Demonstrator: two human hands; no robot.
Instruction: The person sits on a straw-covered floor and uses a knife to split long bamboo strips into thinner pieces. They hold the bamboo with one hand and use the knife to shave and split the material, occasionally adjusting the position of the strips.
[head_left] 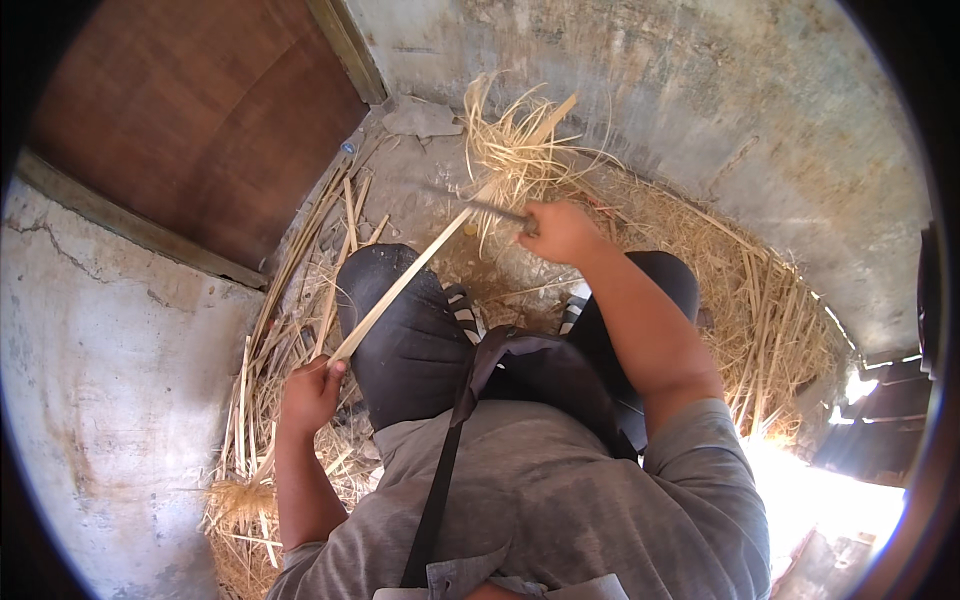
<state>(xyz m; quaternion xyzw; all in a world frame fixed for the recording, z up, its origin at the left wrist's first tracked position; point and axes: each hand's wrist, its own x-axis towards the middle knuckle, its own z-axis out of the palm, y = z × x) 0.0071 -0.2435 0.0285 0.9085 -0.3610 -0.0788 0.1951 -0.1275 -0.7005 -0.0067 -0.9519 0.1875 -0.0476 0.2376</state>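
I log the bamboo strip point(400, 285) as the landmark; all places are read off it. It runs as a long pale slat from low on the person's left up and across the left knee point(400, 330) toward the far end, where it breaks into a curly tuft of shavings point(515, 135).

Left hand point(310, 392): closed in a fist around the near end of the strip, thumb on top. Right hand point(558, 232): wrapped round the handle of a dark knife point(480, 205), whose blade lies against the strip near its far end, just below the tuft.

Handling, my judgement: the strip looks light, thin and springy. It should bend along its length but stay stiff across its width, and it splits readily with the grain. Its edges are probably sharp and splintery, so I would grip the flat faces rather than the edges. I would keep the hold near the end, as now, with the knee as support at mid-length to stop it whipping.

To the left of the strip, more cut slats point(300, 270) lie against the wall. Beyond its far end and to the right, loose straw-like waste point(760, 310) covers the floor.
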